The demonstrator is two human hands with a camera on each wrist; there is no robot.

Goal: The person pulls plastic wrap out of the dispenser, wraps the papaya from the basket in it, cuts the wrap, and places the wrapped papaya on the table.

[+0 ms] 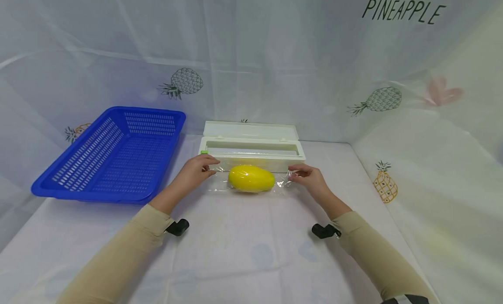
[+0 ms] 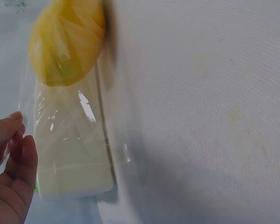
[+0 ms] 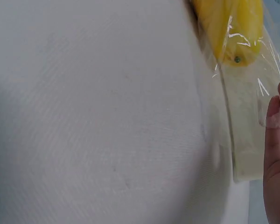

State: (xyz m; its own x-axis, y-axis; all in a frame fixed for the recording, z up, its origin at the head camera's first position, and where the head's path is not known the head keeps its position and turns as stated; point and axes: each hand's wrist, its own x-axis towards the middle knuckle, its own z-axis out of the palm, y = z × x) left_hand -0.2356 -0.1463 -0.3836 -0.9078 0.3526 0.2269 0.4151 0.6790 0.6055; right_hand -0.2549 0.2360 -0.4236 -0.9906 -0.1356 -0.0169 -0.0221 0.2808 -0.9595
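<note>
A yellow mango-shaped fruit (image 1: 251, 178) lies on its side in clear plastic wrap (image 1: 281, 180), in front of a white cling film dispenser (image 1: 251, 157). A small green spot marks one end of the yellow fruit (image 3: 231, 32) in the right wrist view. At the left edge of the wrap, my left hand (image 1: 195, 171) pinches the film between thumb and fingers. On the other side my right hand (image 1: 311, 178) pinches the film's right edge. Between the hands the film drapes across the fruit, and its loose part overlaps the dispenser's front in the left wrist view.
The dispenser's lid (image 1: 251, 130) stands raised at the back, and a green tab (image 1: 204, 152) sits at its left end. A blue plastic basket (image 1: 163, 173) stands at the left, close to the left forearm. Behind the table hangs a pale curtain (image 1: 267, 90) printed with pineapples.
</note>
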